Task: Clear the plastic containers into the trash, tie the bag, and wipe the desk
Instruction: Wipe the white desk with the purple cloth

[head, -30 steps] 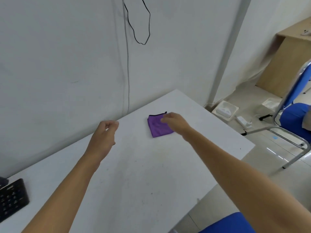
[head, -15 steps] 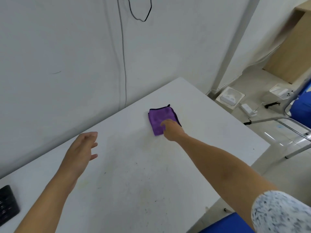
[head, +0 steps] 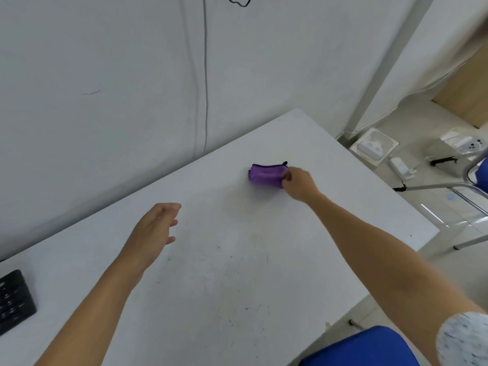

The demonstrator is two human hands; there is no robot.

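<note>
In the head view, a white bench (head: 237, 286) is seen running along a pale wall. A purple cloth (head: 265, 175) with a dark trim lies bunched on the bench, towards its far right corner and set in from the edges. The right hand (head: 299, 184) is stretched out to the cloth's right end. Its fingers (head: 286, 177) are curled round that end, so the cloth is gripped there while the rest of it juts out to the left of the knuckles and rests on the bench. A speckled sleeve (head: 464, 339) is seen at the right upper arm.

The left hand (head: 153, 228) is held over the middle of the bench, well apart from the cloth, which lies up and to the right of it. Its fingers (head: 171, 207) are loosely extended and nothing is held. Whether they touch the bench cannot be told.

A black keyboard (head: 14, 299) is cut off by the left edge. A thin cable (head: 205, 75) hangs down the wall behind the bench. A blue chair seat (head: 356, 347) shows at the near edge. On the floor to the right, a white box (head: 373, 146) lies near a metal chair frame (head: 449, 184).
</note>
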